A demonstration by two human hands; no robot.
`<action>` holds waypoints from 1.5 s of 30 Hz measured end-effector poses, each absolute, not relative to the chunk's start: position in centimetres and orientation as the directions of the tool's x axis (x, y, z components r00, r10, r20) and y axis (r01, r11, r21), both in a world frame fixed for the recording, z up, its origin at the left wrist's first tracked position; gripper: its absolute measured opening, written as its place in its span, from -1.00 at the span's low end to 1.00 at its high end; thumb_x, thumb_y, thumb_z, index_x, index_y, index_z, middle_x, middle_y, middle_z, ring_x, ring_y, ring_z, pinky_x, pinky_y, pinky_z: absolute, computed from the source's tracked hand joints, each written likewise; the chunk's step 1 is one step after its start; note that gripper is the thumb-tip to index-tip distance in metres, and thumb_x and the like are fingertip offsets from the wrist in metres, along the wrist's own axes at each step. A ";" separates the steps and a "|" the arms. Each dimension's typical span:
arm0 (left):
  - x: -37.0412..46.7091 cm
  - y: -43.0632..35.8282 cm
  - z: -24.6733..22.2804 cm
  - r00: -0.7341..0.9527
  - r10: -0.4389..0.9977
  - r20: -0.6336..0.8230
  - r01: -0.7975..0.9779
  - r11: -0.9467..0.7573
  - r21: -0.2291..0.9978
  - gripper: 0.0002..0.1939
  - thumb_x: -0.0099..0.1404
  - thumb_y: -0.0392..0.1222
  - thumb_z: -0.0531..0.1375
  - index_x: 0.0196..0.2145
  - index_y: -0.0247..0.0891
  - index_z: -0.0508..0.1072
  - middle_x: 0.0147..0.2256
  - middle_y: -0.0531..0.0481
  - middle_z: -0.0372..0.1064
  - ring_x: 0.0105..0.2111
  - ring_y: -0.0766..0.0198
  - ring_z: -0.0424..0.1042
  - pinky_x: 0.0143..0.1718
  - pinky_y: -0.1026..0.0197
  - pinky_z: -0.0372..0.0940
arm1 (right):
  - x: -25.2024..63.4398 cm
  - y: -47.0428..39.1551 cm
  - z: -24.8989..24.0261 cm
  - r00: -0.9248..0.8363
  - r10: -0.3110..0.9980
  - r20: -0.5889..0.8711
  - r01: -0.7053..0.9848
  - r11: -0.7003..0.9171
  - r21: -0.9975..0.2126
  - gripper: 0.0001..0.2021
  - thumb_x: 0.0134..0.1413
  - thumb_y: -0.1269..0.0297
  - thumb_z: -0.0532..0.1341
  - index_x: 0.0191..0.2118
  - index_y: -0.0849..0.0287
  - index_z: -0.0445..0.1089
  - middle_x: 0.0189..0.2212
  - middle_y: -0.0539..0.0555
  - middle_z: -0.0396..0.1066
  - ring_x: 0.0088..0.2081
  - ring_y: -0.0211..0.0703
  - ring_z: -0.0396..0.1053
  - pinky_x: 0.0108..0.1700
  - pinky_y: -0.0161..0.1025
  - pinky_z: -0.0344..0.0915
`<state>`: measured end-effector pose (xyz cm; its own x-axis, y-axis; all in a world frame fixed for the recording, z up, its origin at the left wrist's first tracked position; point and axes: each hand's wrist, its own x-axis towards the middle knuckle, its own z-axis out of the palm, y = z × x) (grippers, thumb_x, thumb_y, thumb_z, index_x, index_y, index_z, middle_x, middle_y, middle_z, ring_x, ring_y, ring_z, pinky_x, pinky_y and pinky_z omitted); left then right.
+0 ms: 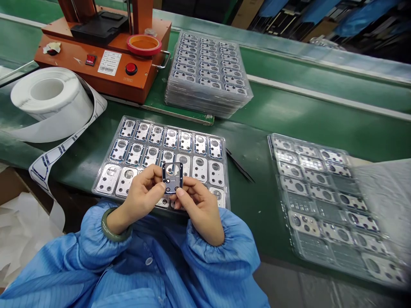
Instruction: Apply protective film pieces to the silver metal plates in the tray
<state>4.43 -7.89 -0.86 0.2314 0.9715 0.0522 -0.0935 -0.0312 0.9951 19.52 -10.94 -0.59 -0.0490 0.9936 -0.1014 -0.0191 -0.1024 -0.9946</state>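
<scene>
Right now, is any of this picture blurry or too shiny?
Head view: the tray on the right looks smeared toward the picture's edge, with white glare on some pockets; same head view: the green work surface has a pale sheen; head view, middle: the small plate in both hands looks fairly sharp.
</scene>
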 end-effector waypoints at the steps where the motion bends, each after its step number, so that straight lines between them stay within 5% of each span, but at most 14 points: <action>1: 4.4 -7.9 -0.9 0.231 0.972 0.053 -0.094 -0.032 0.995 -0.96 0.18 -0.29 0.10 -0.42 -0.25 0.27 -0.62 0.18 0.09 -0.64 0.44 0.13 -0.61 0.38 0.07 | 19.5 -11.0 -0.7 -0.049 0.994 -0.101 -0.020 -0.102 -0.995 -0.76 0.10 0.14 0.22 -0.17 0.17 0.35 -0.52 -0.01 0.44 -0.56 -0.30 0.34 -0.46 -0.30 0.36; 45: 4.4 -8.3 -1.2 0.231 0.969 0.083 -0.057 -0.071 0.996 -0.91 0.19 -0.31 0.10 -0.30 -0.29 0.36 -0.56 0.14 0.19 -0.62 0.44 0.21 -0.58 0.38 0.16 | 19.6 -11.0 -0.7 -0.062 0.996 -0.058 -0.015 -0.059 -0.998 -0.80 0.13 0.20 0.19 -0.17 0.17 0.35 -0.54 -0.03 0.39 -0.56 -0.31 0.33 -0.47 -0.32 0.34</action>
<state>4.40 -8.29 -1.23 0.2311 0.9694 0.0826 -0.0573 -0.0712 0.9958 19.57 -10.96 -0.72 -0.0623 0.9964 -0.0583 -0.0146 -0.0593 -0.9981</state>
